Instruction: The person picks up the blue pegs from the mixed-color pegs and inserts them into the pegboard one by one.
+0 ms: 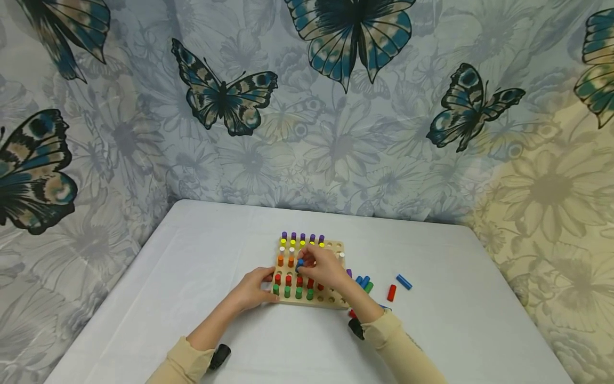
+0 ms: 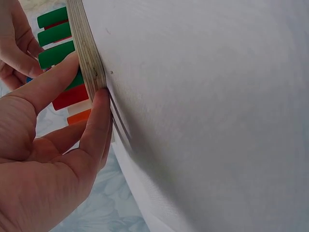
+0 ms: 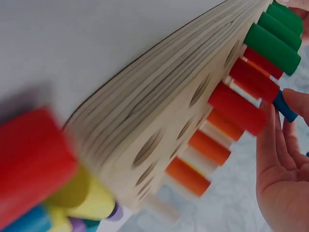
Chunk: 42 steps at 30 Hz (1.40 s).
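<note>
Gripping the near left corner of the pale wooden pegboard (image 3: 159, 94) with the left hand (image 1: 251, 289), thumb at the near edge, fingers round the side. Pinching one blue cylindrical peg (image 1: 300, 263) in the right hand (image 1: 325, 265), narrow grip between thumb and fingers, over the board, ahead and right of the left hand. Holding the blue peg between the row of orange cylindrical pegs (image 1: 290, 261) and, nearer, the row of red cylindrical pegs (image 1: 288, 280). Can't confirm the peg end as seated in a hole; hidden by fingers.

Risks, as judged:
- Could jam or miss the hole: peg looking tilted in right wrist view, tip poorly visible.
- Could bump a neighbouring red or orange peg, from working fingers between close rows.
- Could skid the board on the white cloth (image 1: 201, 256), if pressing off-centre with a slack left hand.
- Could nudge the green cylindrical pegs (image 1: 299, 293), from a left thumb right beside the corner one.
- Could roll the loose blue cylinder (image 1: 404, 282) or loose red cylinder (image 1: 392, 293), right of the right hand, with a careless forearm sweep.
</note>
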Each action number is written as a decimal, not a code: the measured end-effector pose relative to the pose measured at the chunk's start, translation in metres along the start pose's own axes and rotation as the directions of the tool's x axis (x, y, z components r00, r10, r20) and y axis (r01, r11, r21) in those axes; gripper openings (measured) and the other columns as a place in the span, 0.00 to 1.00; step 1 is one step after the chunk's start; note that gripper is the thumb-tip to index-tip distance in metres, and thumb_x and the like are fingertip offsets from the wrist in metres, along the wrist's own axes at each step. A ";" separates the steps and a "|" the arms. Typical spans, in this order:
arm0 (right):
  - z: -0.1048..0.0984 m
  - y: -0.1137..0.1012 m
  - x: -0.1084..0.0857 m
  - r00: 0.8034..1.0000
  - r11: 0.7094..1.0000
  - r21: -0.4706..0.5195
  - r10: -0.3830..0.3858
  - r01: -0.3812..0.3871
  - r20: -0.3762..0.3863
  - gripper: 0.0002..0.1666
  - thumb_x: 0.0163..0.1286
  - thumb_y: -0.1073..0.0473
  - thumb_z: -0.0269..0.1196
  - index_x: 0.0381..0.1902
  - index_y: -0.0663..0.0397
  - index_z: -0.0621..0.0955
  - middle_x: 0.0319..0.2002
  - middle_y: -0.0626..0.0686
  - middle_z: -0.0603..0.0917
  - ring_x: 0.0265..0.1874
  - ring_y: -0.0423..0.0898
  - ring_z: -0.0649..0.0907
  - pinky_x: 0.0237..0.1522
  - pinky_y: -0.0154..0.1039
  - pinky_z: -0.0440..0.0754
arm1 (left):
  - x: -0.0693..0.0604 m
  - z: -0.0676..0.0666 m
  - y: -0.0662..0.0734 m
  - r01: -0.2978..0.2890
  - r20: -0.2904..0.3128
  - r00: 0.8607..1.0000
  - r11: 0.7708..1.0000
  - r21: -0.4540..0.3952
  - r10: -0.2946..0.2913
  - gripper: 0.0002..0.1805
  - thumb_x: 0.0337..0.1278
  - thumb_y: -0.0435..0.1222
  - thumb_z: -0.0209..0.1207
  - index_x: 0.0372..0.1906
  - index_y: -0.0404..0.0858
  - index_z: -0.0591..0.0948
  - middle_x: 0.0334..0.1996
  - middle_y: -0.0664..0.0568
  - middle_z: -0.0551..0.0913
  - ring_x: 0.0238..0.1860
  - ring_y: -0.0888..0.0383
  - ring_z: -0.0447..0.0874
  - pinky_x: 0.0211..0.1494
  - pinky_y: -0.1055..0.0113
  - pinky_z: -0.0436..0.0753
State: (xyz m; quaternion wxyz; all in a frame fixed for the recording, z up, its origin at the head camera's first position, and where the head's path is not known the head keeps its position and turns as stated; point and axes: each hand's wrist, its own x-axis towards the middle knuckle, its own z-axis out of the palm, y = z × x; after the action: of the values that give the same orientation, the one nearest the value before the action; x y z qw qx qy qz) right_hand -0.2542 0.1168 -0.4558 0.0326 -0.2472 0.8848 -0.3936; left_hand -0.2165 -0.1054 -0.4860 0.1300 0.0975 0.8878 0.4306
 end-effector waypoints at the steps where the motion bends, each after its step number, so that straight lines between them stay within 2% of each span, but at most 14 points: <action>1: 0.002 -0.001 0.002 1.000 1.000 -0.002 -0.003 0.003 0.004 0.12 0.62 0.63 0.69 0.42 0.54 0.78 0.37 0.47 0.83 0.37 0.43 0.82 0.41 0.35 0.82 | 0.000 0.000 0.000 -0.001 -0.001 1.000 1.000 -0.002 0.001 0.43 0.45 0.36 0.75 0.67 0.29 0.69 0.55 0.41 0.77 0.59 0.43 0.73 0.63 0.45 0.70; 12: 0.017 -0.009 0.015 0.999 1.000 -0.007 -0.009 0.010 0.049 0.11 0.63 0.64 0.68 0.42 0.56 0.79 0.35 0.47 0.82 0.35 0.41 0.82 0.39 0.34 0.81 | -0.001 -0.002 0.002 -0.025 -0.011 1.000 1.000 0.008 0.025 0.43 0.43 0.36 0.75 0.66 0.29 0.70 0.55 0.40 0.78 0.59 0.42 0.74 0.62 0.44 0.70; 17: 0.023 -0.010 0.019 0.998 0.998 -0.052 -0.032 0.035 0.055 0.12 0.63 0.64 0.69 0.43 0.55 0.80 0.36 0.47 0.83 0.37 0.41 0.82 0.40 0.32 0.81 | -0.001 -0.002 0.002 -0.030 -0.015 0.999 1.000 0.007 0.030 0.42 0.43 0.35 0.75 0.66 0.28 0.70 0.56 0.39 0.77 0.59 0.41 0.74 0.62 0.45 0.70; 25: 0.029 -0.014 0.023 0.995 0.998 -0.035 -0.041 0.044 0.092 0.10 0.65 0.65 0.66 0.44 0.55 0.80 0.37 0.49 0.85 0.38 0.41 0.83 0.41 0.33 0.81 | -0.001 -0.001 0.000 -0.048 -0.022 0.999 0.999 -0.007 0.048 0.42 0.43 0.33 0.75 0.66 0.29 0.70 0.56 0.40 0.77 0.58 0.43 0.75 0.61 0.47 0.72; 35: 0.037 -0.015 0.024 0.994 0.995 -0.065 -0.065 0.071 0.088 0.10 0.65 0.65 0.66 0.44 0.54 0.81 0.38 0.50 0.86 0.37 0.40 0.84 0.41 0.31 0.81 | -0.001 -0.001 -0.001 -0.054 -0.027 0.998 0.998 -0.014 0.053 0.41 0.43 0.32 0.75 0.66 0.29 0.71 0.57 0.40 0.77 0.58 0.43 0.75 0.62 0.47 0.71; 42: 0.040 -0.013 0.024 0.992 0.995 -0.047 -0.083 0.088 0.095 0.10 0.65 0.66 0.66 0.44 0.56 0.81 0.38 0.51 0.86 0.37 0.40 0.84 0.41 0.30 0.81 | -0.003 -0.002 -0.001 -0.053 -0.021 0.998 0.998 -0.025 0.052 0.41 0.44 0.32 0.74 0.66 0.29 0.71 0.57 0.39 0.77 0.58 0.43 0.75 0.62 0.46 0.71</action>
State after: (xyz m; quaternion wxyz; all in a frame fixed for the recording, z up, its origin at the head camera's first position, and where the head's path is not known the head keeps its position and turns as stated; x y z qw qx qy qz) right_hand -0.2602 0.0709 -0.4701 0.0504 -0.3036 0.8807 -0.3600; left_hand -0.2144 -0.1079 -0.4853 0.1107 0.1146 0.8806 0.4462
